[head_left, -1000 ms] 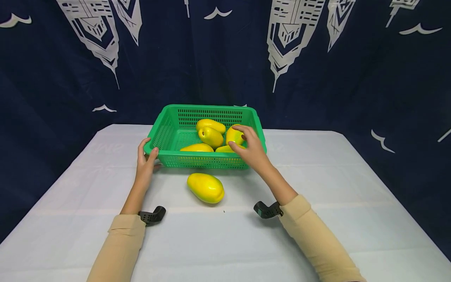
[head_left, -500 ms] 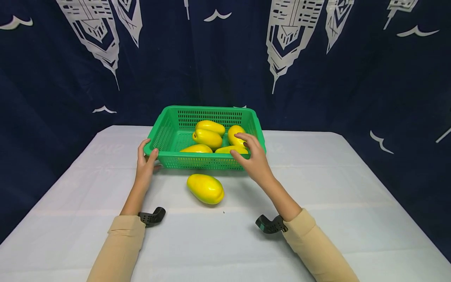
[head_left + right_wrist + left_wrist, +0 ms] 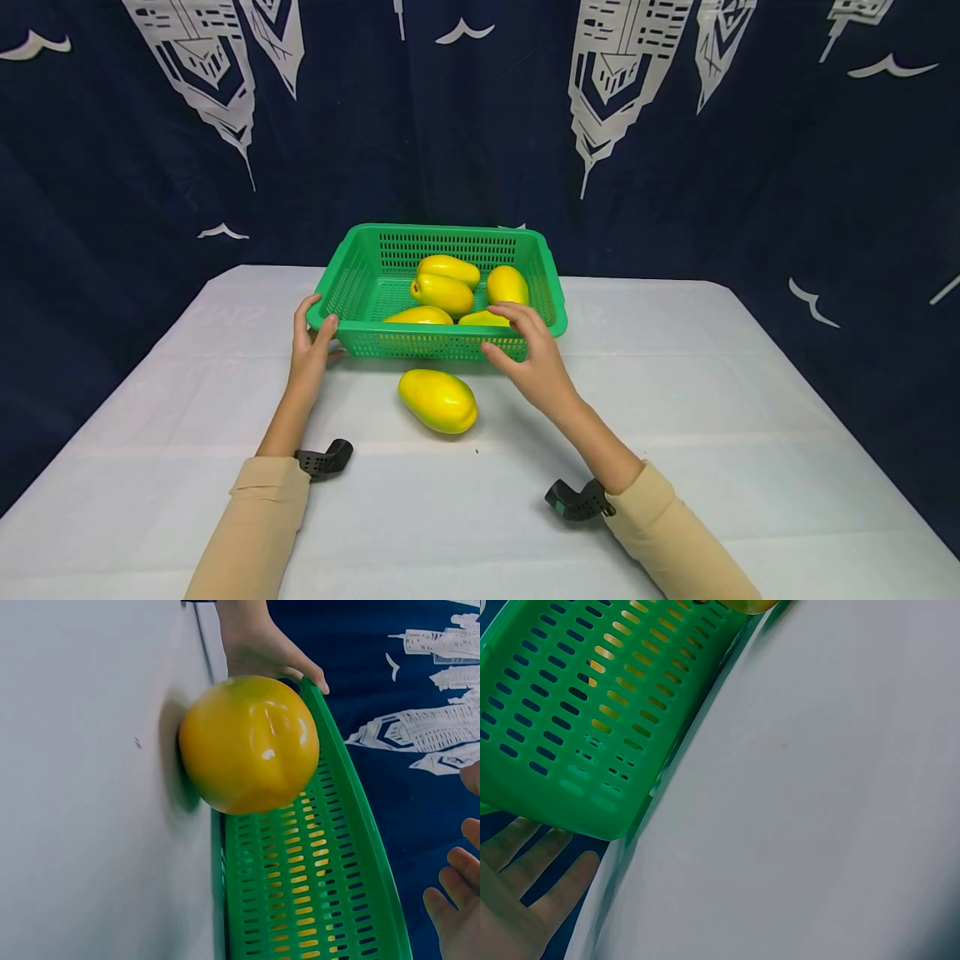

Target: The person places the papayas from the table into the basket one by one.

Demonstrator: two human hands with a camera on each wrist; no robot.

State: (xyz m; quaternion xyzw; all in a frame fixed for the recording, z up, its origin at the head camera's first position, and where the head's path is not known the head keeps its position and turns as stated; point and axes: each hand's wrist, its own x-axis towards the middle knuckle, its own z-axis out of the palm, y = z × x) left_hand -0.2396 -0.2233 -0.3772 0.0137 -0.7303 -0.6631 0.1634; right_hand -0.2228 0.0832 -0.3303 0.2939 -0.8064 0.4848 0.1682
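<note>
A green plastic basket (image 3: 442, 340) with slotted walls stands toward the back of the table. My left hand (image 3: 306, 354) grips its near left corner, the thumb on the rim; some of those fingers (image 3: 562, 892) show beneath the corner in the left wrist view. Several yellow, mango-like fruits (image 3: 442, 294) lie inside. My right hand (image 3: 542, 367) is at the basket's near right side, fingers loosely bent and apart, holding nothing. On the cloth in front of the basket lies another yellow fruit (image 3: 438, 402), large and glossy in the right wrist view.
A white cloth covers the table (image 3: 435, 517). Behind it hangs a dark blue curtain (image 3: 480, 125) with white building prints. Both wrists wear black camera mounts, such as the right mount (image 3: 577, 502).
My right hand has drawn back from above the basket to its near rim. One fruit inside has rolled slightly left and settled. The left hand and the fruit on the cloth have stayed put.
</note>
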